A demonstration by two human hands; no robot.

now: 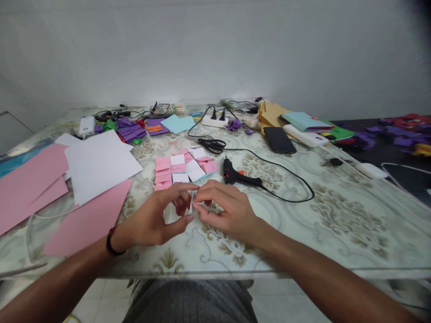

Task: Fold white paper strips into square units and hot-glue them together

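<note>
pinching a small folded white paper above the near part of the patterned table, the right hand has thumb and fingertips closed on it; the left hand curves around its left side, thumb and forefinger spread apart; whether its curled fingers grip i cannot tell; just beyond lie pink and white folded pieces, a black glue gun to their right
</note>
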